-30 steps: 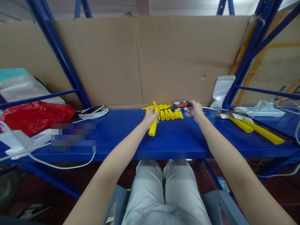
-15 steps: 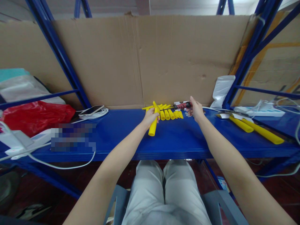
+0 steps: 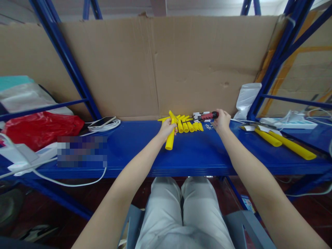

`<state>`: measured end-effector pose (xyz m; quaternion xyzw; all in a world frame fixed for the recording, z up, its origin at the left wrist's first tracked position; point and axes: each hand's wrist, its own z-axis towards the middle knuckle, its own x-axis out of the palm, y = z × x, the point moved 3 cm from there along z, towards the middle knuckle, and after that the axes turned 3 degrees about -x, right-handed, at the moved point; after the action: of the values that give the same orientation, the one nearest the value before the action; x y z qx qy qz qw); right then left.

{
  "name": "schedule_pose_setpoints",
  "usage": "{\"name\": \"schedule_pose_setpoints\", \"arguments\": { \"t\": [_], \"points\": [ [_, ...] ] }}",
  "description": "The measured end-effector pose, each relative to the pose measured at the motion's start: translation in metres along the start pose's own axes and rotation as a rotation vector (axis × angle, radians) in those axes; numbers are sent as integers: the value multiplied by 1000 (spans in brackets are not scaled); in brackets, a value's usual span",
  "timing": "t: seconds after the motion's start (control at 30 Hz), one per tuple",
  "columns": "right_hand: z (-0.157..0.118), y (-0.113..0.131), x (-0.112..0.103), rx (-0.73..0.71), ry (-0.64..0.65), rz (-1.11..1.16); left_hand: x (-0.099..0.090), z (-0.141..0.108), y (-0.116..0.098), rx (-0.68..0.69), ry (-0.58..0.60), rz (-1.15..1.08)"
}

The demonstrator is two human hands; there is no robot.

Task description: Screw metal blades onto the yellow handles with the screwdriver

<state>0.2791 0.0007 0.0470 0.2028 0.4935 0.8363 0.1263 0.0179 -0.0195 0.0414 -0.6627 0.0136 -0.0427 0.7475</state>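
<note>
My left hand [image 3: 167,130] is wrapped around a yellow plastic piece [image 3: 170,139], a hollow tube with a crosspiece at its top. The tube's open end points down toward me. My right hand [image 3: 222,120] grips the rear end of a red and black screwdriver [image 3: 208,116], whose shaft runs left toward the yellow piece. Whether its tip touches the piece is too small to tell. Behind and beside my left hand lie several more yellow tubes [image 3: 185,128] and small flat yellow pieces [image 3: 198,127]. Tiny silver screws [image 3: 208,127] are scattered below the screwdriver.
Trowel-like tools with yellow handles [image 3: 290,145] lie on the blue shelf [image 3: 135,148] at right. A white power strip [image 3: 287,123] sits behind them. At left are a phone [image 3: 105,121], coiled white cable [image 3: 114,125] and a red bag [image 3: 44,128]. Cardboard [image 3: 181,65] stands behind.
My right hand and the screwdriver have shifted right, away from my left hand. My left hand still holds the yellow piece in nearly the same place.
</note>
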Motion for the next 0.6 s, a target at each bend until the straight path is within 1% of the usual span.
{"name": "schedule_pose_setpoints", "arguments": {
  "t": [0.03, 0.1, 0.23, 0.3, 0.4, 0.47, 0.53, 0.6],
  "points": [
    [-3, 1, 1, -8, -26, 4, 0, 0, 0, -2, -4, 4],
    [-10, 4, 7, -10, -23, -12, 0, 0, -1, -4, -9, 10],
    [-25, 8, 22, 54, 113, -76, 0, 0, -1, 8, -3, 9],
    [-32, 7, 29, 101, 245, -115, 0, 0, -1, 6, -2, 22],
    [-42, 3, 37, 180, 526, -193, 2, -1, -1, -10, 8, 46],
    [-50, 0, 42, 189, 700, -242, 2, -3, -2, -10, 20, 46],
    [-58, -3, 46, 162, 823, -290, 3, -4, -3, -2, 32, 33],
    [-63, -6, 51, 108, 881, -338, 4, -5, -2, 4, 56, 19]
  ]
}}
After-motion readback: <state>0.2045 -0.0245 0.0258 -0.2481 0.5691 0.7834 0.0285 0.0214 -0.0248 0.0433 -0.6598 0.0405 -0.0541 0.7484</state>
